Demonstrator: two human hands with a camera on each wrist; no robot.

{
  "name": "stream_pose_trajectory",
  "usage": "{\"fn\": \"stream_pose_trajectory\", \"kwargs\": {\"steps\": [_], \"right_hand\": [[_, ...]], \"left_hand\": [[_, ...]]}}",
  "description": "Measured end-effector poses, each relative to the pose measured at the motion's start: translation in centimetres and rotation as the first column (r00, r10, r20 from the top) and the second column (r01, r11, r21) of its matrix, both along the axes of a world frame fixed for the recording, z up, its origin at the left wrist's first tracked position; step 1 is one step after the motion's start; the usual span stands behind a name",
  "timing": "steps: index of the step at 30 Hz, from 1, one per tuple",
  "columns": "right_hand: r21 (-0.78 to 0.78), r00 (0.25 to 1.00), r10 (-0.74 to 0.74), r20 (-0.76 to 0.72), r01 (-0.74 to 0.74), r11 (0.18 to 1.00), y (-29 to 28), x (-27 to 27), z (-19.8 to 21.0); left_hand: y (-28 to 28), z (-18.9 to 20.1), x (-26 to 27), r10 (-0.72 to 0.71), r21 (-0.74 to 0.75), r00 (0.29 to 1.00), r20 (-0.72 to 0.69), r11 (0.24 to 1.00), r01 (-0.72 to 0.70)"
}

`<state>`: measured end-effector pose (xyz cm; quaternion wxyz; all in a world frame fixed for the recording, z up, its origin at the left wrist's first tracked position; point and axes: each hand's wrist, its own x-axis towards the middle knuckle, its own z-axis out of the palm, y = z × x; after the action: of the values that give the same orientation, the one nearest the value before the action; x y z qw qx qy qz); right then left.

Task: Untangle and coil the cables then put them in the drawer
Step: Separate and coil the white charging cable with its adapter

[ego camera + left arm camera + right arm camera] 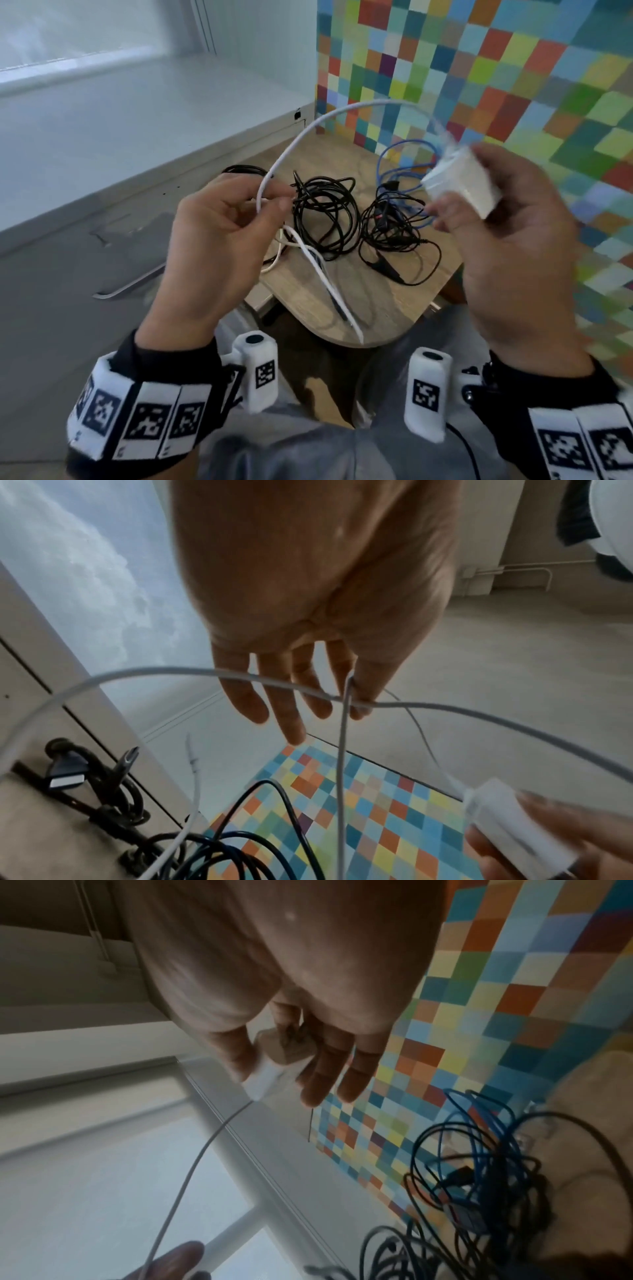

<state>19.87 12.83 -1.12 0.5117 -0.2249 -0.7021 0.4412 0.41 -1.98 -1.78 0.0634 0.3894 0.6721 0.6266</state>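
white cable, black cables, blue cable, multicoloured checkered wall

You have two hands up: your left hand and your right hand. I count one white cable, one white plug block, one blue cable and one small table. The black cables are too tangled to count.

The head camera looks forward and down from above onto a small wooden table set against a chequered wall. Each wrist camera sits close behind its palm, looking along the fingers and upward. All three share the white cable and that wall.
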Motion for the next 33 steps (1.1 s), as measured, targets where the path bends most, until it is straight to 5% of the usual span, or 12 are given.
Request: {"fn": "stream_pose_trajectory", "kwargs": {"steps": [7, 11, 13, 16, 18, 21, 24, 27, 30, 33], "right_hand": [[-0.065, 0.967, 0.093, 0.238, -0.079, 0.995, -1.5, -1.3, -1.5], [-0.125, 0.981, 0.026, 0.194, -0.002, 0.992, -1.8, -1.5, -1.5], [-0.096, 0.983, 0.008, 0.186, 0.010, 0.995, -2.3, -1.6, -1.1], [0.012, 0.978, 0.033, 0.205, -0.036, 0.999, -3.8, -2.0, -0.3], [0.165, 0.956, 0.074, 0.284, -0.125, 0.978, -5.1, -2.4, -0.1], [0.267, 0.901, 0.173, 0.397, -0.294, 0.918, -6.4, -2.8, -0.5], [0.202, 0.911, 0.311, 0.269, -0.369, 0.907, -6.6, -2.8, -0.6], [0.132, 0.955, 0.297, 0.023, -0.297, 0.946, -6.0, -2.8, -0.7], [0.068, 0.973, 0.228, -0.017, -0.227, 0.972, -5.0, -3.0, -0.6], [0.029, 0.925, 0.357, 0.126, -0.364, 0.931, -4.1, -3.0, -0.8]], "left_hand": [[-0.2, 0.6, 0.6, 0.229, 0.070, 0.967, -0.115, 0.973, -0.222], [-0.5, 2.3, 2.1, 0.262, 0.234, 0.946, -0.193, 0.948, -0.215], [-0.4, 2.6, 3.1, 0.144, 0.179, 0.968, -0.204, 0.978, -0.107], [0.4, 2.7, 4.7, -0.140, 0.036, 0.990, -0.015, 0.989, 0.141], [0.7, 2.6, 5.2, -0.196, 0.034, 0.974, 0.118, 0.981, 0.193], [0.4, 2.5, 4.5, -0.156, 0.047, 0.981, 0.111, 0.987, 0.152], [-0.2, 2.9, 3.7, -0.203, 0.107, 0.973, 0.109, 0.976, 0.192], [-0.4, 3.0, 3.5, -0.306, 0.083, 0.942, 0.137, 0.951, 0.297], [-0.5, 2.6, 3.6, -0.479, -0.056, 0.859, 0.179, 0.867, 0.495], [-0.8, 2.7, 4.3, -0.665, -0.085, 0.700, 0.261, 0.707, 0.702]]}}
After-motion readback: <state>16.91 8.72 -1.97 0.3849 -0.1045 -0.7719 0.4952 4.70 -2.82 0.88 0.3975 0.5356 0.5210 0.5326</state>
